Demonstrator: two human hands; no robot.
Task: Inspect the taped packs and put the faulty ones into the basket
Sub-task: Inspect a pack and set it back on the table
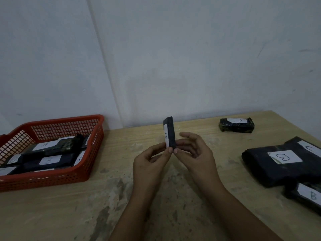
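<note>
my left hand (150,160) and right hand (194,150) together pinch a slim black taped pack (171,132) upright by its bottom edge, red mesh basket (57,178) to their left.

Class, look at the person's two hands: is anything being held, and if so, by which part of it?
Yes. Both the left hand and the right hand pinch one black taped pack at its lower end, holding it upright on edge above the table.
</note>
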